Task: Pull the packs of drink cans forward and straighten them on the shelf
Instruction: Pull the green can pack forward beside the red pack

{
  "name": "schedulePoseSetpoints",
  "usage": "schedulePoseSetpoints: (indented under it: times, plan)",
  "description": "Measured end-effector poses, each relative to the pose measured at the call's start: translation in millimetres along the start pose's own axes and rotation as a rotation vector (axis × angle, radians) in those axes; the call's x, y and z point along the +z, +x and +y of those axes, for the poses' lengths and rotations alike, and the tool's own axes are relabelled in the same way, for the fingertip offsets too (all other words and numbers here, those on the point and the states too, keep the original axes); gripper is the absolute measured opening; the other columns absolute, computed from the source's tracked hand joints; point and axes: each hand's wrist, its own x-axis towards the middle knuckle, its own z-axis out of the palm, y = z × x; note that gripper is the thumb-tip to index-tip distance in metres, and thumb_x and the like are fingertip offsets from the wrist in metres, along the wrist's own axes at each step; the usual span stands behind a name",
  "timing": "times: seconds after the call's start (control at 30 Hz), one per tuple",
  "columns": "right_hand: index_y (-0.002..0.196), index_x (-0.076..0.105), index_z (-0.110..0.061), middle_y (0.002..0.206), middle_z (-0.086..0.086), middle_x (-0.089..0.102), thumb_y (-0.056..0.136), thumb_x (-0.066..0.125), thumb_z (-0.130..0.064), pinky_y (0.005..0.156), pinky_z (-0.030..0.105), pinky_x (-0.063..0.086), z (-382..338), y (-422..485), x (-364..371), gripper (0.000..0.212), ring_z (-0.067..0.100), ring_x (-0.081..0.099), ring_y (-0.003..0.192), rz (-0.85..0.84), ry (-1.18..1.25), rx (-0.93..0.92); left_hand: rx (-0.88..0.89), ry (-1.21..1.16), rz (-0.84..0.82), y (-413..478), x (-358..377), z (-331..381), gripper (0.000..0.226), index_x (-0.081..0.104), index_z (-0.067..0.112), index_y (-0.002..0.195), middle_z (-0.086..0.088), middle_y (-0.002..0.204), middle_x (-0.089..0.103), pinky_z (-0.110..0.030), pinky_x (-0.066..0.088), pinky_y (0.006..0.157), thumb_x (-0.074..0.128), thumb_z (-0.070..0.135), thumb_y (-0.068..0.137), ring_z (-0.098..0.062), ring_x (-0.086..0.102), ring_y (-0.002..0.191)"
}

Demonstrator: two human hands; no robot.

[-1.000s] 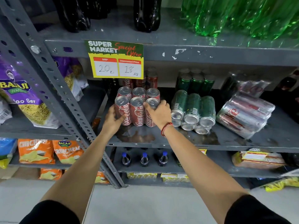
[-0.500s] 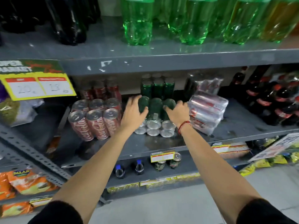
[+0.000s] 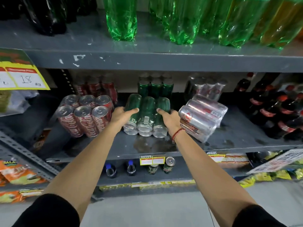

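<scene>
Mostly wet grey shelf point(image 3: 232, 138), supermarket aisle

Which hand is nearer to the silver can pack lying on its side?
Right. The right hand grips the green can pack's right side, right beside the silver can pack. The left hand grips the green pack's far side.

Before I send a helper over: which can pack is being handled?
Look at the middle grey shelf, under the green bottles. Between the red pack and the silver pack is the green pack, lying on its side, with both hands on it.
</scene>
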Motion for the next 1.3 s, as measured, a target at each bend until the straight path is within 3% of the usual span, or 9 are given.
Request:
schedulePoseSetpoints:
  times: [0.13,0.27,0.47,0.6,0.77,0.9,1.0,1.1,1.3]
  plan:
    - [0.129,0.047,-0.007,0.09,-0.007,0.06,0.076,0.076,-0.026,0.076,0.02,0.05,-5,-1,-7,0.063,0.01,0.063,0.086,-0.075,0.051,-0.221,0.125,-0.178,-0.005,-10,-5,-6,0.035,0.065,0.02,0.095,-0.001,0.092,0.073,-0.034,0.056,0.08,0.083,0.022,0.065,-0.019,0.069,0.089]
    - [0.125,0.046,-0.009,0.115,0.004,0.064,0.072,0.079,-0.012,0.097,0.038,0.051,10,-1,-11,0.063,0.018,0.062,0.105,-0.132,0.052,-0.283,0.214,-0.124,0.028,-22,0,-19,0.053,0.058,0.015,0.113,-0.006,0.112,0.07,-0.04,0.052,0.094,0.083,0.015,0.066,-0.019,0.066,0.102]
    - [0.121,0.043,-0.007,0.115,0.005,0.061,0.064,0.085,-0.01,0.094,0.031,0.049,42,-14,-19,0.071,0.018,0.06,0.106,-0.124,0.01,-0.33,0.278,-0.073,0.061,-43,11,-41,0.071,0.047,0.006,0.129,-0.012,0.124,0.064,-0.041,0.049,0.1,0.082,0.013,0.068,-0.02,0.062,0.111]
    - [0.123,0.048,-0.008,0.119,0.01,0.063,0.064,0.086,-0.026,0.092,0.029,0.047,39,-29,-29,0.072,0.023,0.06,0.11,-0.075,-0.156,-0.493,0.268,-0.047,0.101,-65,13,-53,0.069,0.044,0.007,0.132,-0.013,0.127,0.061,-0.042,0.047,0.102,0.079,0.014,0.072,-0.022,0.059,0.116]
    - [0.122,0.051,-0.014,0.117,0.005,0.058,0.078,0.061,-0.059,0.09,0.034,0.046,-3,-30,-29,0.064,0.021,0.053,0.111,0.176,-0.205,-0.714,0.243,-0.01,0.359,-110,44,-52,0.077,0.024,0.007,0.144,-0.016,0.145,0.032,-0.04,0.032,0.111,0.068,0.021,0.083,-0.03,0.038,0.132]
    - [0.138,0.04,-0.011,0.14,0.016,0.048,0.086,0.052,-0.057,0.104,0.036,0.036,-51,8,-22,0.07,0.03,0.043,0.13,-0.18,-0.508,-0.677,0.18,-0.061,0.198,-125,78,-35,0.122,-0.006,0.012,0.149,-0.008,0.161,-0.005,-0.028,0.009,0.111,0.08,0.04,0.068,-0.017,0.002,0.146]
    - [0.143,0.033,-0.012,0.148,0.018,0.038,0.089,0.044,-0.059,0.11,0.039,0.032,-53,24,-21,0.072,0.035,0.037,0.135,-0.423,-0.788,-0.553,0.114,-0.058,0.093,-112,84,-24,0.146,-0.022,0.009,0.145,-0.008,0.157,-0.024,-0.027,-0.002,0.111,0.085,0.048,0.054,-0.018,-0.018,0.145]
    - [0.128,0.05,-0.007,0.136,0.021,0.047,0.091,0.044,-0.055,0.106,0.043,0.036,-45,29,-21,0.062,0.038,0.043,0.126,-0.315,-0.937,-0.604,0.112,0.025,0.018,-95,75,-21,0.153,-0.024,0.008,0.144,-0.01,0.156,-0.027,-0.034,0.003,0.117,0.087,0.049,0.048,-0.022,-0.019,0.146]
    - [0.105,0.06,0.0,0.114,0.022,0.06,0.089,0.044,-0.055,0.09,0.043,0.045,-38,16,-34,0.06,0.04,0.054,0.11,-0.122,-0.992,-0.623,0.105,0.194,-0.198,-77,73,-6,0.161,-0.03,0.007,0.141,-0.012,0.153,-0.034,-0.037,0.0,0.118,0.091,0.047,0.041,-0.023,-0.022,0.144]
